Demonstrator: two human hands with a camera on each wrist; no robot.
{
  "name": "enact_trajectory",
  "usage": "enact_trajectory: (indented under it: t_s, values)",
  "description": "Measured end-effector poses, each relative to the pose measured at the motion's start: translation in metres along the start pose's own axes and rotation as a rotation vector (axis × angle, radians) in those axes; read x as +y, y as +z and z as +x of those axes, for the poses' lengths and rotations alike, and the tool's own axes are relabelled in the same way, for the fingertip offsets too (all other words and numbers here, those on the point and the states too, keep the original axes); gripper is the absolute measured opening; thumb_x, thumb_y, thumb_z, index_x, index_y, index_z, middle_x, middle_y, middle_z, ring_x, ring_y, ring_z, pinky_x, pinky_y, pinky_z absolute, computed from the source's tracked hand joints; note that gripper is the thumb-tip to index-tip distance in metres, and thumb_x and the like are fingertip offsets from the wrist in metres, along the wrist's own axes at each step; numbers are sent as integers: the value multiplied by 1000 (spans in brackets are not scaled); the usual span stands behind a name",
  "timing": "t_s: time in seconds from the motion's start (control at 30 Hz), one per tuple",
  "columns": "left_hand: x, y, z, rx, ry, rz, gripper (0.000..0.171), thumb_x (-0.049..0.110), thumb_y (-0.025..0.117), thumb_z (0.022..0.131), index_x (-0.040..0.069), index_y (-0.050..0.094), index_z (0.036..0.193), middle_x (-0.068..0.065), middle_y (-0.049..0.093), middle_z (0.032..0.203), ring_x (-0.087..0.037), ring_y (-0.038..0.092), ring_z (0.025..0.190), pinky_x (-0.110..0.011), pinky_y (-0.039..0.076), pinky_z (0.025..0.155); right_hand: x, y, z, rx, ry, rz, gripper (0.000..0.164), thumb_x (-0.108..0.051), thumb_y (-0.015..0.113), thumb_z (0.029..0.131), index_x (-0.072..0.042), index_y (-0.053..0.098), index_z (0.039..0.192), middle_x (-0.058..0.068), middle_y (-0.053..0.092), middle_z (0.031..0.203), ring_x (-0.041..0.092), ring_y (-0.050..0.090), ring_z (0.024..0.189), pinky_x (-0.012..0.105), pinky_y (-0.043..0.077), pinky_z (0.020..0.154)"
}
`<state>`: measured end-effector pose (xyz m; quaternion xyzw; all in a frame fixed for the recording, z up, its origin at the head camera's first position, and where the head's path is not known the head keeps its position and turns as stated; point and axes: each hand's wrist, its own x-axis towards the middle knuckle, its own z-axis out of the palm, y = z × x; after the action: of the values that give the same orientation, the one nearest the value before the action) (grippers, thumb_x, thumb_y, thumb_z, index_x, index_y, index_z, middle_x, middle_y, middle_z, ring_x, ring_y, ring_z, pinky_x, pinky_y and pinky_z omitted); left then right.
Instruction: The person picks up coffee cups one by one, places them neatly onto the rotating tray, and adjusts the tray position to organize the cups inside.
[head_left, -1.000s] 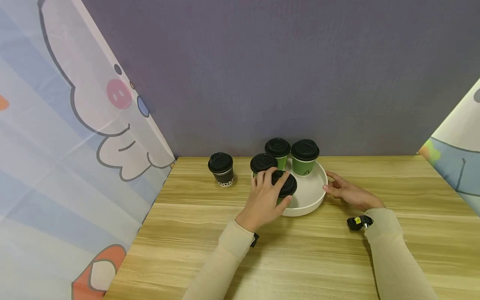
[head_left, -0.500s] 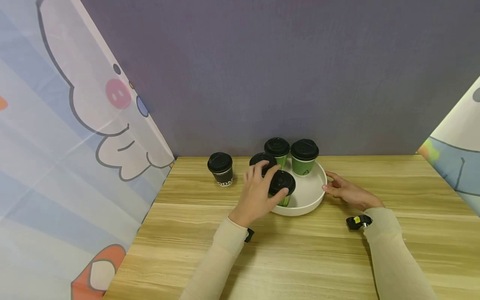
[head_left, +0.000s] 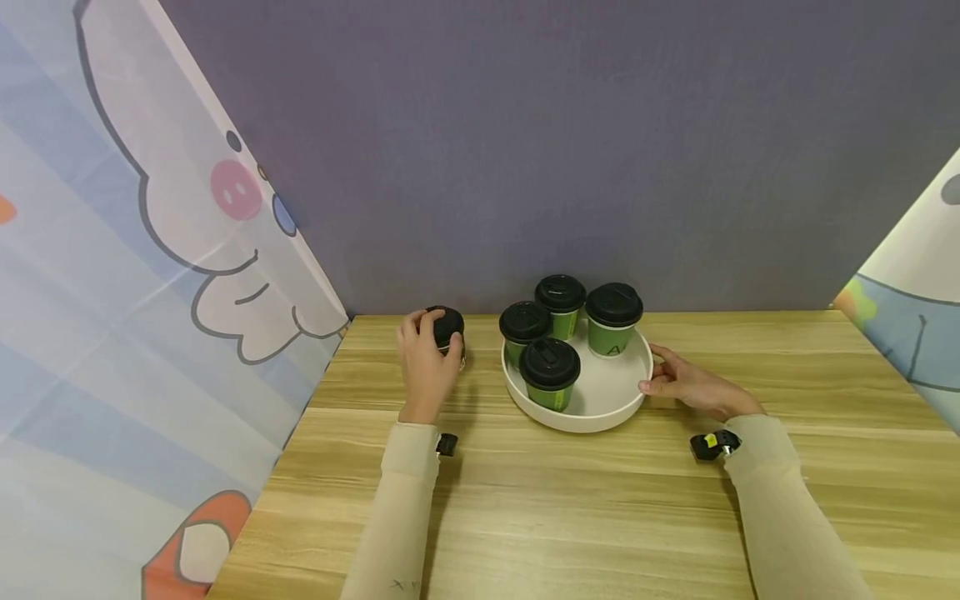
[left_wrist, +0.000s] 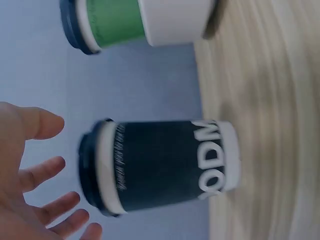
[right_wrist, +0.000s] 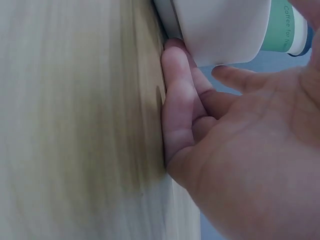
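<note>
A black paper coffee cup (left_wrist: pixel 160 167) with a black lid stands upright on the table, left of a round white tray (head_left: pixel 592 423). My left hand (head_left: pixel 427 367) is at this cup, its fingers and thumb spread about the lid. The left wrist view shows a gap between the fingers and the cup. Several green coffee cups with black lids stand in the tray, one of them (head_left: pixel 551 392) at the front left. My right hand (head_left: pixel 697 390) holds the tray's right side, its fingers (right_wrist: pixel 177 95) bent low against the wall.
A grey panel (head_left: pixel 525 167) rises behind the table's back edge, close behind the tray. The wooden table (head_left: pixel 585 517) stretches in front of both forearms. A printed cloth (head_left: pixel 150 350) hangs along the left side.
My left hand has left the front green cup in the tray and moved left to the black cup. That green cup now sits slightly further left. My right hand stays at the tray.
</note>
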<state>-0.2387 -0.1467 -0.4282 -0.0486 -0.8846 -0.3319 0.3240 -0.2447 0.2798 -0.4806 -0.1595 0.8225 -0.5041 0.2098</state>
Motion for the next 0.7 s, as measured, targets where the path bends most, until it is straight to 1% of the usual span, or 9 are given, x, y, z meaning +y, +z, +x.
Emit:
enact_trajectory:
  t_s: [0.07,0.13,0.33,0.43,0.53,0.63,0.7]
  values:
    - [-8,-1,0,-26,-31,14,44,19,71,96,6,60,137,-23,46,145,-42,40,135,-61,39,108,-1,1,0,-3,2,8,96,-22,67,100,2,-2,162,34,50,138,22,56,117,24,48,95]
    - [-14,0,-1,-50,-54,31,49,22,71,97,8,57,142,-23,42,152,-43,37,139,-62,37,111,-2,1,0,-8,4,17,98,-22,68,99,3,-3,162,34,50,138,21,56,115,20,48,92]
    - [-27,4,-2,-138,-89,60,62,33,69,98,16,47,153,-20,27,166,-46,29,149,-66,33,115,-4,3,1,-15,22,2,101,-24,71,98,1,-4,162,29,53,135,18,57,110,22,49,89]
    - [-31,5,-2,-192,-104,58,62,37,66,100,20,44,156,-19,22,168,-46,27,151,-66,33,116,-4,4,1,-9,25,-2,102,-24,72,97,2,-3,162,29,53,137,17,57,111,21,49,88]
    - [-33,6,-3,-221,-120,42,62,40,65,101,22,44,156,-19,21,169,-46,29,150,-67,34,115,-6,4,1,-12,21,-5,104,-24,72,97,3,-4,161,30,51,139,16,57,113,20,50,88]
    - [-35,7,-4,-226,-138,21,61,41,64,101,22,44,155,-18,23,168,-45,31,149,-67,34,115,-6,5,2,-14,23,-17,103,-26,71,97,2,-4,162,30,51,140,20,57,116,23,50,90]
    - [-36,7,-4,-226,-144,10,60,41,64,101,20,45,154,-18,24,168,-45,32,149,-67,34,115,-5,4,1,-15,23,-39,98,-29,66,101,2,-4,162,31,49,141,29,56,122,31,50,95]
